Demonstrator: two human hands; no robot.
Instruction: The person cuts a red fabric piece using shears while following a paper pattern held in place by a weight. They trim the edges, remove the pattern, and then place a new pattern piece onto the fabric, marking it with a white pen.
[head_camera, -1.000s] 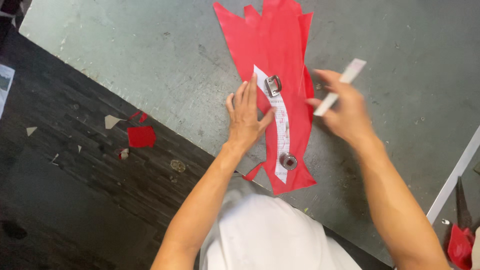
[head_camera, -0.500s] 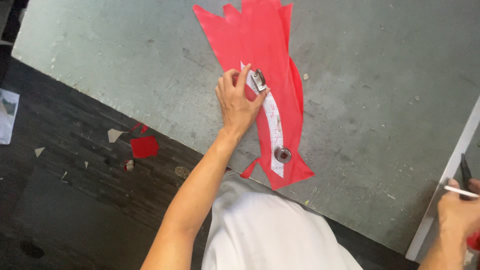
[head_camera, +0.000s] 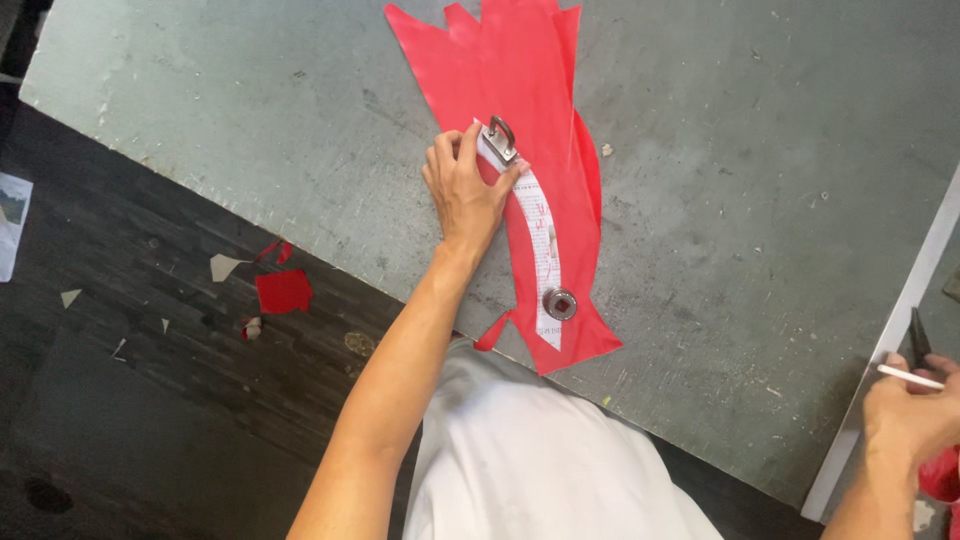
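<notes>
Red sheet piece (head_camera: 520, 90), jagged-edged, with white paper pattern strip (head_camera: 540, 250) on grey table (head_camera: 250, 120).
I see my left hand (head_camera: 465, 190) flat, fingers spread, pinning strip beside metal weight (head_camera: 499, 137) (round weight (head_camera: 559, 303) lower); open tabletop either side. Right hand (head_camera: 915, 410), off the table's edge, pinches a white stick (head_camera: 910, 377).

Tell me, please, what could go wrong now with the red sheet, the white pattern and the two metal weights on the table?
1. The left hand touches the upper metal weight; a nudge could shift the white pattern on the red sheet.
2. The sheet's lower tip hangs near the table edge and could get brushed.
3. The right hand, holding a thin white stick, is far away, so it cannot steady anything.
</notes>
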